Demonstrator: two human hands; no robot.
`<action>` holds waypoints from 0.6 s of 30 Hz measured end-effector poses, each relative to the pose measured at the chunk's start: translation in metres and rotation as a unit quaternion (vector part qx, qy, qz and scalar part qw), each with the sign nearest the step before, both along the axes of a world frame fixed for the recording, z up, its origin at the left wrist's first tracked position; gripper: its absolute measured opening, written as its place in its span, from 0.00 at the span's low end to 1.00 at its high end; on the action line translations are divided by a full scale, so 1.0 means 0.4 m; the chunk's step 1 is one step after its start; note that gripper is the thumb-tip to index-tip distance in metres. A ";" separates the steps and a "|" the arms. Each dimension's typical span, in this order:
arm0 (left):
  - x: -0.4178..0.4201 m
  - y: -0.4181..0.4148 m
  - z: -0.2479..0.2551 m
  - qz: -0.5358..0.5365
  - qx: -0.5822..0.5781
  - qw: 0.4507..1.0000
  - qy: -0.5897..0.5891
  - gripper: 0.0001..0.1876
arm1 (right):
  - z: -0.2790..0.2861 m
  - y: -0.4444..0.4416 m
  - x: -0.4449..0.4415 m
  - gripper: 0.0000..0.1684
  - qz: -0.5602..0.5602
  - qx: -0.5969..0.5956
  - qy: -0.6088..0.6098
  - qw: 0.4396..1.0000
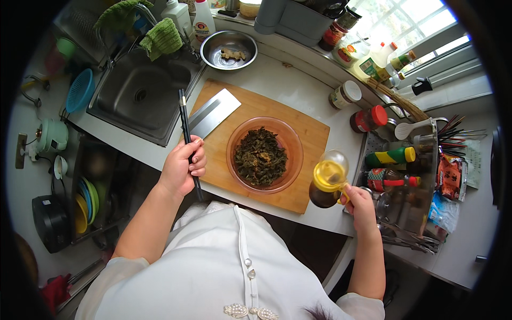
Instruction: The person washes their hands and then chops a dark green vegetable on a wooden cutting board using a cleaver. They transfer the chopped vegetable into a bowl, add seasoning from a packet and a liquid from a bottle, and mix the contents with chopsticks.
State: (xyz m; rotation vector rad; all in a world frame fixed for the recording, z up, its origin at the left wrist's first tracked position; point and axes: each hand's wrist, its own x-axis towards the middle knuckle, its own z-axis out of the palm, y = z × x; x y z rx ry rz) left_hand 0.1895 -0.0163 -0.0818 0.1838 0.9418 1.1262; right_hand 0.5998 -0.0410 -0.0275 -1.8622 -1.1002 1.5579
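My left hand (185, 162) grips a pair of black chopsticks (185, 116), held upright over the counter's front edge. In my right hand (359, 204) is the yellow handle of a glass oil pot (326, 178) with a yellow collar and dark liquid inside. It is to the right of the cutting board and slightly blurred. Between my hands a translucent orange-brown bowl (295, 160) rests on the wooden cutting board (276, 108). Dark chopped leafy greens (260, 158) fill it, with a brownish seasoning on top. A cleaver (216, 114) lies flat on the board, left of the bowl.
A sink (140, 96) is at the left, with a steel bowl (229, 50) holding ginger (233, 54) beside it. Jars (345, 95) and a red-lidded jar (368, 119) stand at the right. A rack with sauce bottles (390, 157) and utensils is beyond my right hand.
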 end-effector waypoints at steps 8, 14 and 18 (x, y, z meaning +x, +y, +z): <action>-0.063 -0.028 0.001 0.017 0.016 1.000 -0.004 0.03 | 0.007 0.020 -0.140 0.28 0.152 -0.045 -0.110 0.981; -0.116 -0.058 -0.010 0.040 0.021 0.999 -0.016 0.03 | 0.005 0.050 -0.203 0.28 0.185 -0.102 -0.120 0.970; -0.142 -0.075 -0.015 0.053 0.021 0.998 -0.013 0.03 | -0.022 0.055 -0.211 0.26 0.178 -0.103 -0.079 0.975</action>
